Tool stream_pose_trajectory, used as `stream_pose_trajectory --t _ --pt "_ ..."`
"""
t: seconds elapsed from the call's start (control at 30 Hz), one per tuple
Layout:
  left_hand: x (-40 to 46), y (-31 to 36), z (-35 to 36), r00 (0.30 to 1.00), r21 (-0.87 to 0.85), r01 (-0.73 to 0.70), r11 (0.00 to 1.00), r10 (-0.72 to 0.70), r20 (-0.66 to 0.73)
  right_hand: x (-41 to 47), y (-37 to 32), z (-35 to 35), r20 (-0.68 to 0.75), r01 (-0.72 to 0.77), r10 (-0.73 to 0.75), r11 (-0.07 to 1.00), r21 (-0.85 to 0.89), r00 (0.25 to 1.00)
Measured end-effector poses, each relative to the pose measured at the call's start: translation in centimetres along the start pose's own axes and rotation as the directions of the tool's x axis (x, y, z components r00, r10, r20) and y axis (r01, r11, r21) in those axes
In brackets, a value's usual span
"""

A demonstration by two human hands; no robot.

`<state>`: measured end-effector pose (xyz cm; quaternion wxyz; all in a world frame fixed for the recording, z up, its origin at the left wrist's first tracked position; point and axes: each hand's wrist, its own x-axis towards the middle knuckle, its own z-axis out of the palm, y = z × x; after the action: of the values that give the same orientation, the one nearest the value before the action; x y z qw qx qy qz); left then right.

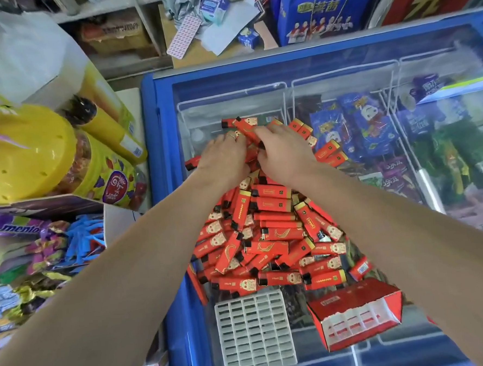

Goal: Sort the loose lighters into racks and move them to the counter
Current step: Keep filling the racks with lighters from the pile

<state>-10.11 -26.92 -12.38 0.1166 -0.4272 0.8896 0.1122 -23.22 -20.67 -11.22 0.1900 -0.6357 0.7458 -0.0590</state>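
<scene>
A big heap of loose red lighters [268, 232] lies on the glass lid of a blue freezer [161, 131]. Both my arms reach over the heap to its far end. My left hand [223, 155] lies on the lighters there, its fingers curled into the pile. My right hand [282, 149] is beside it, its fingers closed around one red lighter [245, 128] that points up and to the left. A white plastic rack [255, 333] with empty slots lies flat near the front edge. To its right a red cardboard box [356, 314] lies tipped over with a white rack inside.
Yellow candy tubs [26, 150] and sweets boxes [26, 247] crowd the counter on the left. Ice-cream packets [366, 124] show in wire baskets under the glass. A blue bag [323, 11] and a cluttered wooden table [198, 49] stand behind the freezer.
</scene>
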Motion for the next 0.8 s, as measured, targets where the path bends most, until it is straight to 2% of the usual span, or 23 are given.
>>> stream_pose_trajectory --t 0.17,0.27,0.33,0.4,0.43,0.5,0.57,0.63,0.67,0.8 --pt "0.5 -0.5 0.4 1.0 0.019 -0.029 0.999 0.029 -0.003 3.3 -0.2 0.4 0.071 -0.04 0.036 0.998 0.045 0.997" --pt "0.0 -1.4 0.8 0.998 -0.012 -0.02 1.0 0.019 -0.056 4.8 -0.4 0.5 0.128 -0.076 0.077 0.997 -0.008 0.989" --pt "-0.4 -2.2 0.8 0.994 -0.101 0.021 0.995 -0.032 -0.106 5.3 -0.7 0.7 0.177 -0.082 0.094 0.994 -0.071 0.98" --pt "-0.7 -3.1 0.5 0.977 -0.301 0.08 0.95 -0.134 -0.164 5.5 -1.0 0.9 0.195 -0.087 0.109 0.989 -0.118 0.975" --pt "-0.9 -3.6 0.3 0.962 -0.446 0.125 0.886 -0.219 -0.165 5.4 -1.2 1.0 0.185 -0.082 0.107 0.987 -0.138 0.977" --pt "-1.5 -4.4 -0.4 0.926 -0.713 0.213 0.667 -0.37 -0.069 5.0 -1.4 1.0 0.129 -0.054 0.076 0.985 -0.166 0.989" --pt "-2.4 -5.2 -0.7 0.893 -0.859 0.287 0.424 -0.443 0.079 4.5 -1.4 1.0 0.046 -0.036 0.044 0.985 -0.167 0.998" --pt "-3.6 -5.8 -0.8 0.86 -0.918 0.312 0.243 -0.483 0.165 4.0 -1.4 1.1 -0.011 -0.031 0.029 0.989 -0.145 1.0" --pt "-4.3 -5.9 -0.9 0.848 -0.933 0.307 0.188 -0.499 0.179 3.8 -1.3 1.0 -0.019 -0.026 0.024 0.991 -0.129 1.0" --pt "-6.0 -6.4 -0.3 0.825 -0.952 0.295 0.078 -0.524 0.212 2.8 -1.5 0.6 -0.02 0.004 -0.005 0.999 -0.051 1.0"
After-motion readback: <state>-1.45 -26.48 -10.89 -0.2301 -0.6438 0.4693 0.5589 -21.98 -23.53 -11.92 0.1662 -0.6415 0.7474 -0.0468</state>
